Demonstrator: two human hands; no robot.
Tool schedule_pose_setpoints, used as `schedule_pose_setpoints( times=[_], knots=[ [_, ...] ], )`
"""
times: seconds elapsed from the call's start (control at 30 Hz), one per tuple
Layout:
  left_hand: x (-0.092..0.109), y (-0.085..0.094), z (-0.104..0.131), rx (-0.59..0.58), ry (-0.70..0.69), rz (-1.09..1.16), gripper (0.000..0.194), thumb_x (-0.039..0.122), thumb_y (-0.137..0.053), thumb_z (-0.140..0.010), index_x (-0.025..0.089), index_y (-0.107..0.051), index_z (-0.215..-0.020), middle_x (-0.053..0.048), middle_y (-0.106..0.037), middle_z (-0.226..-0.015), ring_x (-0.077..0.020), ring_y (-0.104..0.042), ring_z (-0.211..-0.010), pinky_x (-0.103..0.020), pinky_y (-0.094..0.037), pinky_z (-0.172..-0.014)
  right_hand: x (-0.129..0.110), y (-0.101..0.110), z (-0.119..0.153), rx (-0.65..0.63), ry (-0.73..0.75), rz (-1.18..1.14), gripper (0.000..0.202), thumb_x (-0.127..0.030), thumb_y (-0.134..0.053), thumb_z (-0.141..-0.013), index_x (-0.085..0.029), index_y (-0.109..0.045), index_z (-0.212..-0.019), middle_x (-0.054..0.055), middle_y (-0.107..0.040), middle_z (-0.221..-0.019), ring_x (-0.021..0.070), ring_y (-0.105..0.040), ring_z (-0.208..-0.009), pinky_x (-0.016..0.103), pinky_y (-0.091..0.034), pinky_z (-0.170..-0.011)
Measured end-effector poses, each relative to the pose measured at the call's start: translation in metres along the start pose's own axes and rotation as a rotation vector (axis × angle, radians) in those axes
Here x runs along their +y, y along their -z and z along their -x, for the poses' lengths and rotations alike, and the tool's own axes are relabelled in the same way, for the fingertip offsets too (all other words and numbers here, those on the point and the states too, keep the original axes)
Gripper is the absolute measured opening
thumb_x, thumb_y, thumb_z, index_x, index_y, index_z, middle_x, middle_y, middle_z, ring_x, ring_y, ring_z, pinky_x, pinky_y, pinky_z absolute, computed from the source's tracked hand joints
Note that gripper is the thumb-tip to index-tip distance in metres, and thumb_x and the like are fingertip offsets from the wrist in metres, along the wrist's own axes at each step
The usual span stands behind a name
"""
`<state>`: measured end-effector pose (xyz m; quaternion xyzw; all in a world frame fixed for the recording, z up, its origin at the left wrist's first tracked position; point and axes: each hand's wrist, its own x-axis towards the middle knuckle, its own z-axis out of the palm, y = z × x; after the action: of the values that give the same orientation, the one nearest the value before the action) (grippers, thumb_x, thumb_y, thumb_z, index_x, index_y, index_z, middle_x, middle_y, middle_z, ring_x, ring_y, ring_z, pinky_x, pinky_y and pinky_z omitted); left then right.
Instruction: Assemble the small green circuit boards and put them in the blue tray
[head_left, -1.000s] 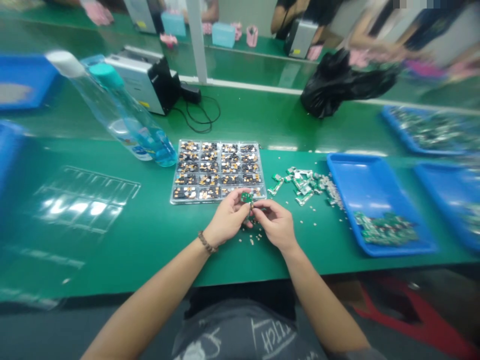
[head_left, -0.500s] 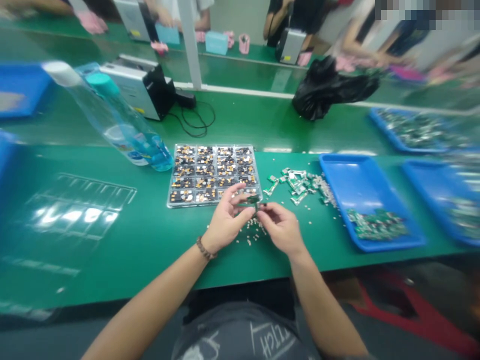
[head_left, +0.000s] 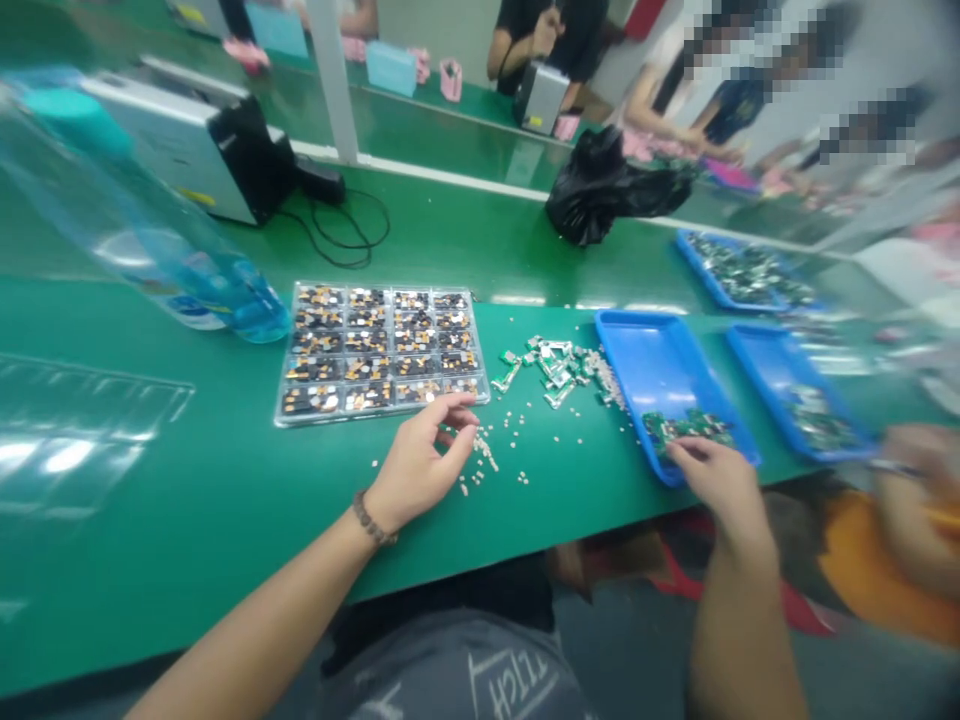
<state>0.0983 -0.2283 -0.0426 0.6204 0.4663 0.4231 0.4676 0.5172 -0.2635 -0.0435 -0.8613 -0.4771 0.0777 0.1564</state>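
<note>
Clock = from the worker's seat. 10 o'clock: clear plastic lid (head_left: 90, 430) flat on the green surface (head_left: 247, 490). 11: teal-capped bottle (head_left: 161, 215), tilted in my view, w/ another clear bottle beside it; grey-and-black machine (head_left: 169, 140) behind, its cable (head_left: 367, 240) looped next to it.

Btwn 11 and 12: clear compartment tray (head_left: 337, 416), sections full of black, orange & silver bits. By its near R corner, the worker's L hand (head_left: 424, 455), bracelet (head_left: 373, 520) at the wrist, released: loose half-curl, gap btwn thumb and fingers. Pale bits (head_left: 484, 455) scattered just beside it, approx. 12.

12:30: pile of green-and-white frame pieces (head_left: 555, 368), pale bits heaped at its R end; farther out, same line, a black bag (head_left: 592, 200).

1 o'clock: blue tray (head_left: 649, 350), green boards (head_left: 697, 420) bunched in its near end. R hand (head_left: 720, 480) comes over that end, fingertips pinched together at the boards; too small to tell if one's gripped.

Farther out at 1, another tray (head_left: 742, 275) of boards; approx. 2, a third tray (head_left: 765, 365), part-filled. 2:30: co-worker's arm (head_left: 911, 520), blurred.
</note>
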Motion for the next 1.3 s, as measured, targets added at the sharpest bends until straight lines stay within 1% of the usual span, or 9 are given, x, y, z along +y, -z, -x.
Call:
schedule_pose_setpoints(
  times=[0.23,0.43,0.57,0.7,0.9,1.07,1.2,1.27,1.3],
  knots=[
    [-0.003,-0.002,-0.002,0.014,0.013,-0.024,0.033,0.029,-0.057,-0.087,0.020,-0.060,-0.119,-0.006,-0.068,-0.096,-0.0167,-0.064,-0.086,-0.025,-0.051,-0.073,-0.016,0.005,-0.009,-0.035,-0.052,0.095,0.009,-0.030,-0.075,-0.070,-0.021,-0.075,-0.072,0.012,-0.071,-0.075,0.0228,-0.061,-0.069,0.037,-0.041,-0.069],
    [-0.006,-0.002,-0.003,0.025,0.026,-0.023,0.033,0.031,-0.059,-0.086,0.020,-0.061,-0.117,-0.006,-0.067,-0.094,-0.0165,-0.064,-0.083,-0.025,-0.052,-0.072,-0.009,0.016,-0.083,0.098,-0.133,0.077,0.022,-0.030,-0.068,-0.075,-0.013,-0.076,-0.087,0.016,-0.072,-0.086,0.0178,-0.060,-0.071,0.033,-0.037,-0.066],
    [-0.007,-0.001,-0.004,0.014,0.026,-0.052,0.033,0.031,-0.058,-0.087,0.020,-0.061,-0.117,-0.005,-0.067,-0.094,-0.0159,-0.064,-0.083,-0.024,-0.051,-0.072,0.010,0.028,-0.132,0.155,-0.271,0.175,0.013,-0.019,-0.070,-0.071,-0.006,-0.073,-0.071,0.023,-0.069,-0.088,0.0185,-0.059,-0.069,0.036,-0.031,-0.064],
    [-0.007,0.000,-0.005,0.015,0.013,-0.082,0.032,0.030,-0.057,-0.088,0.020,-0.060,-0.118,-0.005,-0.066,-0.096,-0.0159,-0.064,-0.086,-0.025,-0.051,-0.075,0.028,0.032,-0.148,0.132,-0.322,0.223,0.014,-0.017,-0.073,-0.065,-0.010,-0.067,-0.055,0.022,-0.069,-0.084,0.0197,-0.059,-0.070,0.037,-0.030,-0.063],
    [-0.005,-0.002,-0.002,0.001,-0.014,-0.111,0.031,0.028,-0.054,-0.090,0.022,-0.058,-0.120,-0.004,-0.066,-0.096,-0.0148,-0.064,-0.086,-0.024,-0.051,-0.075,0.032,0.018,-0.143,0.090,-0.311,0.236,0.014,-0.021,-0.077,-0.060,-0.012,-0.068,-0.055,0.019,-0.068,-0.078,0.0211,-0.058,-0.068,0.037,-0.032,-0.063],
    [-0.004,-0.003,-0.001,-0.013,-0.051,-0.112,0.027,0.025,-0.054,-0.090,0.021,-0.060,-0.116,-0.004,-0.066,-0.097,-0.0145,-0.063,-0.086,-0.023,-0.050,-0.074,0.019,0.017,-0.131,0.147,-0.284,0.224,0.015,-0.021,-0.074,-0.065,-0.006,-0.074,-0.071,0.026,-0.068,-0.082,0.0245,-0.061,-0.070,0.039,-0.033,-0.062],
    [-0.002,-0.002,0.000,-0.014,-0.058,-0.145,0.026,0.025,-0.053,-0.090,0.020,-0.060,-0.115,-0.004,-0.067,-0.097,-0.0142,-0.063,-0.086,-0.024,-0.051,-0.073,-0.023,0.018,-0.104,0.213,-0.112,0.170,0.023,-0.023,-0.063,-0.080,-0.009,-0.075,-0.093,0.025,-0.069,-0.096,0.0242,-0.063,-0.086,0.037,-0.038,-0.073],
    [-0.002,-0.002,0.000,-0.013,-0.065,-0.165,0.026,0.026,-0.053,-0.090,0.020,-0.060,-0.114,-0.003,-0.067,-0.097,-0.0137,-0.063,-0.085,-0.024,-0.052,-0.074,-0.062,0.006,-0.075,0.162,0.103,0.091,0.022,-0.030,-0.063,-0.083,-0.019,-0.074,-0.098,0.013,-0.072,-0.100,0.0194,-0.064,-0.091,0.030,-0.042,-0.079],
    [-0.002,-0.002,0.000,-0.012,-0.071,-0.172,0.026,0.026,-0.053,-0.090,0.020,-0.060,-0.114,-0.003,-0.067,-0.098,-0.0136,-0.063,-0.085,-0.025,-0.052,-0.074,-0.084,-0.004,-0.058,0.102,0.307,0.005,0.022,-0.031,-0.062,-0.084,-0.019,-0.074,-0.098,0.011,-0.072,-0.099,0.0196,-0.064,-0.091,0.029,-0.044,-0.081]
  ],
)
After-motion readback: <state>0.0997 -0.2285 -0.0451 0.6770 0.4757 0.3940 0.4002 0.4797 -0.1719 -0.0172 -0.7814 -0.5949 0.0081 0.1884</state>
